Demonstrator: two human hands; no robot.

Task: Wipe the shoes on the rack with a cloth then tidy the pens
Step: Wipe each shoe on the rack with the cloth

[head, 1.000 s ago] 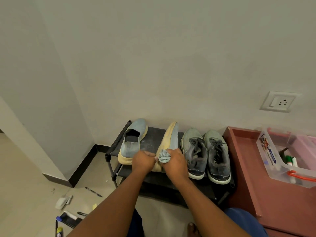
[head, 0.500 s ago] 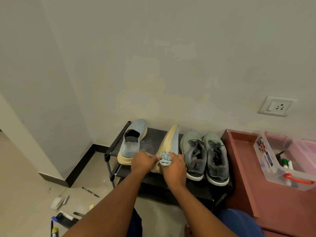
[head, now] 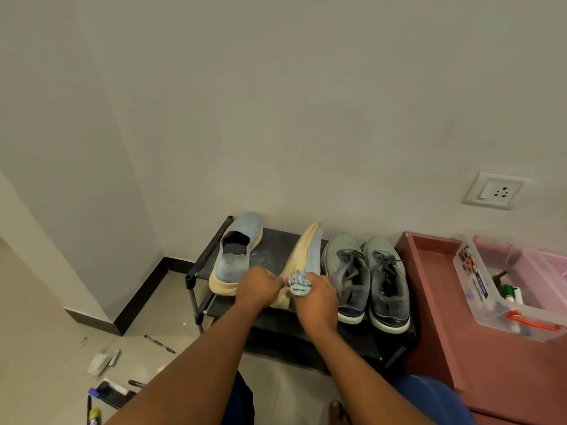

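Note:
A black shoe rack (head: 273,246) stands against the wall. One light blue slip-on shoe (head: 236,253) lies flat on its left side. Its mate (head: 306,250) is tipped on its side, yellow sole facing left. My left hand (head: 257,286) grips the heel end of that tipped shoe. My right hand (head: 316,299) holds a bunched pale blue cloth (head: 299,282) against the same heel. A grey laced pair (head: 365,274) sits at the rack's right. A black pen (head: 159,344) and several markers (head: 113,388) lie on the floor at the lower left.
A reddish-brown cabinet top (head: 435,286) adjoins the rack on the right. It carries a clear plastic box (head: 478,289) with markers and a pink basket (head: 549,271). A wall socket (head: 497,190) is above. A white eraser-like object (head: 101,361) lies on the floor.
The right hand with the cloth has shifted slightly along the heel of the tipped shoe. The view has drifted a little; the left hand keeps its hold.

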